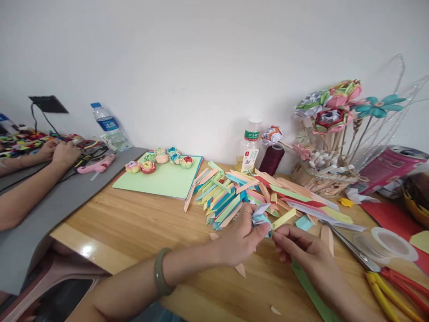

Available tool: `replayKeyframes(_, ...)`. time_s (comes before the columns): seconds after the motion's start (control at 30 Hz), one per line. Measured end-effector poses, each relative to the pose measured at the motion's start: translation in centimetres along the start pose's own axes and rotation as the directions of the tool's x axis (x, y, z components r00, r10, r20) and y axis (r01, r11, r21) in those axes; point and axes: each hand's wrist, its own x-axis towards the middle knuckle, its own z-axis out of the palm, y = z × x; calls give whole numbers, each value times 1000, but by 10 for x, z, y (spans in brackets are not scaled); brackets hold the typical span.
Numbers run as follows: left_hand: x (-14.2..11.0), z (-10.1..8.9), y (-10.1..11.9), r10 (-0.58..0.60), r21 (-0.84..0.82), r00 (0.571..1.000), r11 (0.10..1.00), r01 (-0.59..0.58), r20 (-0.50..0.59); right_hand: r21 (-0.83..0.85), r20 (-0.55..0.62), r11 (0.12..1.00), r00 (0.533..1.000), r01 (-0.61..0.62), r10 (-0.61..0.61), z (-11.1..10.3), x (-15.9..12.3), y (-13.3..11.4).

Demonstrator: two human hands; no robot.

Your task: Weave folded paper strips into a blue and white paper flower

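Note:
My left hand [243, 237] is closed around a small light-blue and white folded paper flower [261, 218], holding it above the table. At the flower's right edge the thumb and fingertips of my right hand [298, 248] are pinched together; what lies between them is too small to make out. A yellow folded paper strip [284, 218] lies just above those fingertips, and I cannot tell whether they touch it. Behind both hands spreads a pile of folded paper strips [221, 197] in several colours. A green paper strip [311, 290] is partly under my right wrist.
Finished paper flowers [162, 158] sit on green paper [150, 184]. Behind stand a bottle [250, 150], a dark thread spool [271, 160] and a flower basket [325, 179]. At right lie scissors [372, 264] and a clear ribbon spool [385, 245]. A co-worker's hands [65, 154] are at left, near a pink glue gun [97, 165].

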Motion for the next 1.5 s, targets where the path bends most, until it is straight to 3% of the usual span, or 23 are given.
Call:
replayKeyframes(0.13, -1, 1, 1, 66, 119, 998, 991, -67, 15, -5, -121, 998, 991, 63, -64, 0, -3, -3)
replayKeyframes(0.27, -3, 3, 2, 147, 322, 987, 933, -159, 61, 52, -52, 998, 998, 44, -41, 2, -2, -1)
replayKeyframes(0.43, -4, 6, -4, 218, 515, 974, 829, -219, 64, 102, -45, 994, 999, 27, -23, 3, 0, 0)
replayKeyframes(0.73, -4, 5, -2, 109, 486, 992, 865, -125, 62, 125, 85, 985, 991, -117, 107, 1, 5, 0)
replayKeyframes(0.93, -5, 6, 0, 128, 501, 990, 855, -136, 50, 125, 92, 986, 991, -111, 100, 1, 8, 6)
replayKeyframes(1.1, -5, 5, 0, 164, 498, 985, 851, -165, 46, 224, 150, 958, 977, -180, 149, 1, 7, 1)
replayKeyframes(1.3, -4, 7, 0, 196, 521, 979, 832, -192, 48, 290, 88, 931, 975, -222, 205, 3, 7, 2)
replayKeyframes(1.5, -5, 7, -2, 218, 561, 974, 799, -217, 66, 287, 114, 932, 974, -221, 196, 4, 7, 4)
